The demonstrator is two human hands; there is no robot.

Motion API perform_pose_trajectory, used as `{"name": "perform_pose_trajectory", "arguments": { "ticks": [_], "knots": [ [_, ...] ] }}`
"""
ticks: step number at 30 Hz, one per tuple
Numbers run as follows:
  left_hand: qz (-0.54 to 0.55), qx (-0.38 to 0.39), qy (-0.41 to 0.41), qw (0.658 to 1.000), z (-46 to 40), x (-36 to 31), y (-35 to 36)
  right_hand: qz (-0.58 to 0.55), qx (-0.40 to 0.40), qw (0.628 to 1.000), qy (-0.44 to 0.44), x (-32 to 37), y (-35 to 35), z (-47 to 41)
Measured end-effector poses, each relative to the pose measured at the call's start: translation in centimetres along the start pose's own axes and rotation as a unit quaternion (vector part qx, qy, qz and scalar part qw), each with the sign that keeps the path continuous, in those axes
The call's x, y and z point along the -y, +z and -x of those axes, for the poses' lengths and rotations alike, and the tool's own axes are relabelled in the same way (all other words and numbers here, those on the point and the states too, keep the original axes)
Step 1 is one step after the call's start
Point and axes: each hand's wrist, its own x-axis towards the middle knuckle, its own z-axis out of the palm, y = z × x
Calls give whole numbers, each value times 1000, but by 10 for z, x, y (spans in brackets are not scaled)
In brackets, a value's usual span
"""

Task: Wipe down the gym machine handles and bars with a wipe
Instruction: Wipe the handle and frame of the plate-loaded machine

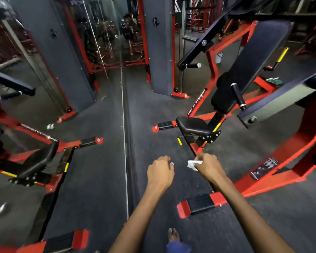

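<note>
A dark rubber floor (102,179) fills most of the view, and a mirror wall (44,88) stands along its left side, its lower edge running straight away from the person. The landmark is the red-framed gym machine (274,161) on the right of the floor. Its long black back pad (254,57) slopes up and away to the right, and its small black seat (192,125) sits at the low end of that pad. Two black arms (204,42) of the machine reach out over the seat. Each ends in a black handle: the near handle (238,96) has its long axis almost upright, leaning a little left at the top, just right of the seat; the far handle (192,65) lies level, its chrome-capped end pointing right, above and beyond the seat. A red and black foot (201,204) of the frame lies on the floor below the seat.

Both hands are held out in front of the seat, over the floor. The right hand (208,166) is clenched round a crumpled white wipe (192,164), which sticks out to the left of the fist. The left hand (160,170), just left of the wipe and apart from it, has loosely curled fingers and grasps nothing. A bare foot (173,234) stands on the floor below the hands.
</note>
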Motion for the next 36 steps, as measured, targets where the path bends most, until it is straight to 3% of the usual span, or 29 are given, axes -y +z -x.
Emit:
{"name": "perform_pose_trajectory", "arguments": {
  "ticks": [9, 15, 19, 30, 36],
  "knots": [
    [-37, 12, 1, 999, -249, 26, -39, -15, 0, 1000, -5, 83, 6, -238],
    [-31, 27, -9, 999, -399, 49, -45, 48, -6, 999, -9, 130, 18, -386],
    [-36, 31, 25, 999, -508, 60, -47, 81, -27, 996, -5, 157, 23, -482],
    [-67, 60, 130, 987, -803, 58, -59, 116, -46, 988, 92, 220, 2, -721],
    [-76, 101, 172, 977, -936, 47, -42, 25, -76, 984, 159, 210, -4, -843]
  ]
}}
